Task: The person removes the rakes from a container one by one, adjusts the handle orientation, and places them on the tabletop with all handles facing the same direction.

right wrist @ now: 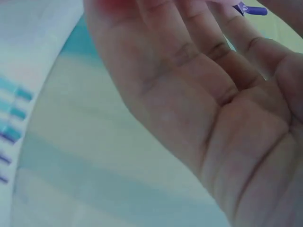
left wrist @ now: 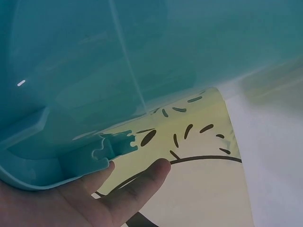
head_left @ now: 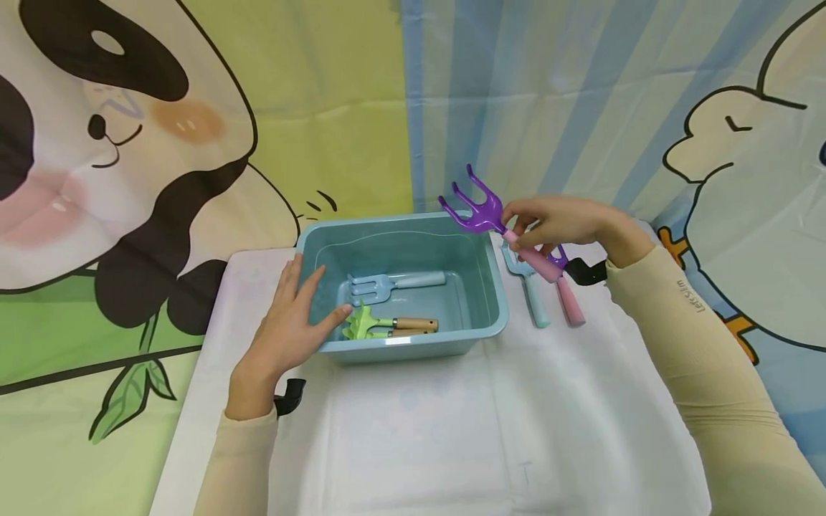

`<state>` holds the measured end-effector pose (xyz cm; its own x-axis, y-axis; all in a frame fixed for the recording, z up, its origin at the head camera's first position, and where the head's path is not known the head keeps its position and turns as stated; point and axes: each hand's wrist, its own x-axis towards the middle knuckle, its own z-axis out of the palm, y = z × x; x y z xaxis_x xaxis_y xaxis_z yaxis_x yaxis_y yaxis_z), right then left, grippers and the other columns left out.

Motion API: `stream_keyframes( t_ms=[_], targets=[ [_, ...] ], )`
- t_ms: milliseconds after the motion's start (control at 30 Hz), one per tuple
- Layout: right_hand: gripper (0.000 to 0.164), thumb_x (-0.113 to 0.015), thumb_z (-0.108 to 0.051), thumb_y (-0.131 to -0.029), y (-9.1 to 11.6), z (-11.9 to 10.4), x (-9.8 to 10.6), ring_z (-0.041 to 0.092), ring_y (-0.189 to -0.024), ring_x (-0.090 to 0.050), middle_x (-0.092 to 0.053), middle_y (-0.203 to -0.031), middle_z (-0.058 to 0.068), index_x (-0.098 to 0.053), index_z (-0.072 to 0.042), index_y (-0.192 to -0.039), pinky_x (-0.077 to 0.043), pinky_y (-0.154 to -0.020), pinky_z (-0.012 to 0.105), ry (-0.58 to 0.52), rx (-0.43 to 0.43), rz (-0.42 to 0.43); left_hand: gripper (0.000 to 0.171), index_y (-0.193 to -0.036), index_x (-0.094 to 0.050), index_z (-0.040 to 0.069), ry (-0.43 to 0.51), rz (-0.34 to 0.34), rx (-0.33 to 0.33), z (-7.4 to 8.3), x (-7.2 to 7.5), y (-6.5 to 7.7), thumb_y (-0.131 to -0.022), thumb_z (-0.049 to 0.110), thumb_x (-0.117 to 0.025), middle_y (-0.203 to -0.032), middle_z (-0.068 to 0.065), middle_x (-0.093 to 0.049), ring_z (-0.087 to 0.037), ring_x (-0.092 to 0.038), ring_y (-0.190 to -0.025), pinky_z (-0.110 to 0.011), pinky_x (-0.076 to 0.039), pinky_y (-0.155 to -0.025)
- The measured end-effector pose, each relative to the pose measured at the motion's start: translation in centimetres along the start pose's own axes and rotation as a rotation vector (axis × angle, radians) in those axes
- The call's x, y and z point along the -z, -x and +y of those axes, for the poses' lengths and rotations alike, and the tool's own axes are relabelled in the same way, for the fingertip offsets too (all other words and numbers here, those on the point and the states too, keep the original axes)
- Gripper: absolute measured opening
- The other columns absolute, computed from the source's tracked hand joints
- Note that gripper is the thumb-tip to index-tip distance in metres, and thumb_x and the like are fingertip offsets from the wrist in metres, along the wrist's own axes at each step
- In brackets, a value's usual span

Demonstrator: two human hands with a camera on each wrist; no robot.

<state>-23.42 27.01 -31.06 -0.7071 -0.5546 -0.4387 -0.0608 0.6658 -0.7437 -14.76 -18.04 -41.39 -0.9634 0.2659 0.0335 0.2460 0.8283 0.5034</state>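
My right hand (head_left: pixel 558 222) pinches a small garden hand rake (head_left: pixel 485 213) with purple tines and a pink handle. The rake is raised at the tub's right rim, its tines pointing up and left over the back corner. In the right wrist view my palm (right wrist: pixel 208 104) fills the frame, and a purple tine (right wrist: pixel 255 10) shows at the top. At the left end of the blue-green plastic tub (head_left: pixel 498 319), my left hand (head_left: pixel 284 330) rests with fingers spread and straight. The left wrist view shows its fingers (left wrist: pixel 137 191) by the tub's rim.
Inside the tub lie a light blue garden fork (head_left: pixel 381 288) and green rakes (head_left: pixel 363 321) with wooden handles. To its right, a light blue tool (head_left: pixel 534 304) and a purple tool with a pink handle (head_left: pixel 571 304) lie on the white tablecloth (head_left: pixel 413 444). A printed cloth backdrop (head_left: pixel 342 107) hangs behind.
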Motion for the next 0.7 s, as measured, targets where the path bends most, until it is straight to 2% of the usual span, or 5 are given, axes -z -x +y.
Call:
stream_keyframes(
  t_ms=[167,333,500,700],
  targets=[
    [0.038,-0.061,-0.014,-0.101,2.0,3.5,0.4,0.033,-0.095,-0.061,-0.054,-0.114,0.022,-0.042,-0.003,-0.133,-0.055,-0.083,0.046,-0.075,-0.061,0.081,0.092,-0.161,-0.023,0.017,0.001,-0.002,-0.001,0.0,-0.2,0.1,-0.092,0.071,-0.051,-0.167,-0.003,0.01,-0.026,0.009,-0.152,-0.073,-0.028,-0.102],
    [0.048,-0.06,-0.017,-0.102,3.5,7.7,0.5,0.032,-0.103,-0.058,-0.05,-0.121,0.021,-0.036,-0.003,-0.14,-0.054,-0.088,0.05,-0.14,-0.127,0.153,0.091,-0.161,-0.023,0.018,0.015,0.005,-0.011,0.0,-0.3,0.2,-0.092,0.07,-0.052,-0.167,-0.002,0.009,-0.024,0.009,-0.152,-0.072,-0.029,-0.102],
    [0.054,-0.058,-0.021,-0.104,4.9,12.0,-0.4,0.032,-0.104,-0.061,-0.053,-0.124,0.024,-0.03,-0.002,-0.146,-0.052,-0.09,0.053,-0.199,-0.166,0.255,0.09,-0.161,-0.024,0.017,0.015,0.012,-0.018,0.0,-0.3,0.2,-0.093,0.069,-0.053,-0.167,-0.003,0.009,-0.024,0.009,-0.152,-0.072,-0.029,-0.102],
    [0.056,-0.057,-0.024,-0.105,5.6,16.1,-1.4,0.03,-0.101,-0.066,-0.058,-0.12,0.024,-0.029,0.001,-0.146,-0.053,-0.088,0.053,-0.305,-0.209,0.311,0.09,-0.161,-0.024,0.017,0.007,0.013,-0.016,0.0,-0.2,0.2,-0.092,0.068,-0.054,-0.167,-0.004,0.008,-0.025,0.009,-0.152,-0.073,-0.027,-0.102]
  ],
)
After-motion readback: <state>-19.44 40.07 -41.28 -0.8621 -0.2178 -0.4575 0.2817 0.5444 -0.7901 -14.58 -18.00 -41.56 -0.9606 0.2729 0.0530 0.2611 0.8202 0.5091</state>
